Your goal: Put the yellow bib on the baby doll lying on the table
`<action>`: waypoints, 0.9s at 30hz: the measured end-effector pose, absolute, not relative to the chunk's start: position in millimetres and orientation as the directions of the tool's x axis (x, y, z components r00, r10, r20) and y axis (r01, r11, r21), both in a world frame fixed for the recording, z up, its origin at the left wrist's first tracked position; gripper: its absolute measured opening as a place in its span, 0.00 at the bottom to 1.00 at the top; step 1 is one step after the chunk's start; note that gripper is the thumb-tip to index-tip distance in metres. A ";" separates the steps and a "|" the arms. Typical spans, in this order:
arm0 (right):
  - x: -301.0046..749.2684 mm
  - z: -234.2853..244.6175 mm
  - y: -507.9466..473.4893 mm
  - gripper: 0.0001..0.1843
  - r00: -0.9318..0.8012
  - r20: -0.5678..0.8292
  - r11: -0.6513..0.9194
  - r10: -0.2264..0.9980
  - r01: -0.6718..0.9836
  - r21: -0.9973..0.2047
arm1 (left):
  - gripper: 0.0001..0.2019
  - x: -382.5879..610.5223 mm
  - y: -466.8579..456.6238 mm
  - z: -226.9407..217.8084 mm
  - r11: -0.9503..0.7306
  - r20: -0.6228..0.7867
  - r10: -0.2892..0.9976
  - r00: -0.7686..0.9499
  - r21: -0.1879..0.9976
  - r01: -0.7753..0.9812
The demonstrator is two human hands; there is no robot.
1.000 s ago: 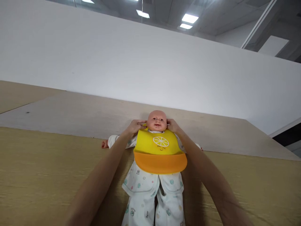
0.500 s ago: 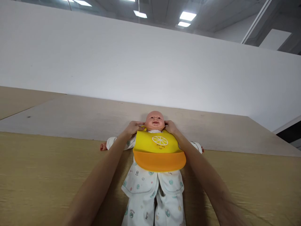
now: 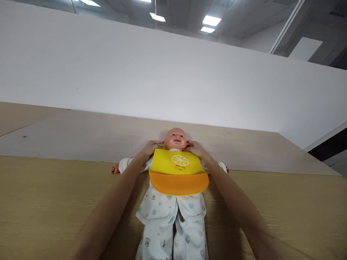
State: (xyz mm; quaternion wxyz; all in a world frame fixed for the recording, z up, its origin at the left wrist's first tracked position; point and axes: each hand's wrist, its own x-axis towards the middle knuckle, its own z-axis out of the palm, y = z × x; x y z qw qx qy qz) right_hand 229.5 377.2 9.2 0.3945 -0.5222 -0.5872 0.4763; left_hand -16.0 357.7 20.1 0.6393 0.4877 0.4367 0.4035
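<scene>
A baby doll (image 3: 175, 138) in white patterned pyjamas lies on its back on a tan cloth. A yellow bib (image 3: 177, 172) with an orange pocket and a lemon face covers its chest. My left hand (image 3: 151, 147) is at the doll's neck on the left, fingers pinched on the bib's neck strap. My right hand (image 3: 195, 148) does the same on the other side of the neck. Both strap ends are hidden under my fingers.
The tan cloth (image 3: 48, 202) covers the near part of a pale wooden board (image 3: 89, 135). A white wall (image 3: 162, 79) rises right behind the doll's head. Ceiling lights show above it.
Both hands have slid a little down and inward on the bib's neck straps. The view has shifted slightly, so the doll sits a bit further left.
</scene>
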 end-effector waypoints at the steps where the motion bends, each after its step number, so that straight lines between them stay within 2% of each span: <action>1: 229.2 10.2 375.0 0.11 -0.144 -0.028 0.007 0.989 0.238 -0.971 | 0.21 -16.3 357.8 19.7 0.198 -0.163 0.937 0.309 0.976 -0.086; 5: 229.0 14.2 368.0 0.16 -0.143 -0.011 0.024 0.990 0.245 -0.969 | 0.23 -19.2 358.9 18.6 0.202 -0.173 0.935 0.310 0.977 -0.063; 8: 228.2 14.7 365.9 0.16 -0.145 -0.025 0.012 0.989 0.248 -0.969 | 0.25 -20.3 360.4 19.1 0.220 -0.185 0.946 0.265 0.969 -0.109; 12: 229.7 11.6 358.5 0.17 -0.143 -0.005 0.030 0.990 0.240 -0.970 | 0.17 -18.9 360.2 20.9 0.202 -0.168 0.970 0.176 0.960 -0.196; 16: 241.7 16.5 329.1 0.20 -0.010 0.049 0.050 0.999 0.275 -0.960 | 0.16 -21.7 343.2 30.2 0.154 -0.137 0.976 0.171 0.984 -0.093; 18: 250.4 23.7 305.7 0.19 0.053 0.087 0.068 0.995 0.286 -0.956 | 0.17 -27.0 324.8 38.5 0.113 -0.107 0.977 0.186 0.993 -0.023; 20: 259.2 31.2 279.9 0.15 0.040 0.101 0.085 0.994 0.285 -0.955 | 0.15 -34.0 301.9 46.8 0.054 -0.060 0.979 0.193 0.998 0.032; 24: 272.3 39.8 235.7 0.13 -0.118 0.020 0.038 0.993 0.152 -0.988 | 0.14 -47.5 259.0 55.3 0.061 -0.088 0.969 0.231 0.991 0.121; 27: 272.9 43.2 216.8 0.13 -0.139 -0.047 -0.048 0.989 -0.004 -0.999 | 0.15 -53.4 244.7 56.0 0.151 -0.157 0.967 0.203 0.987 0.046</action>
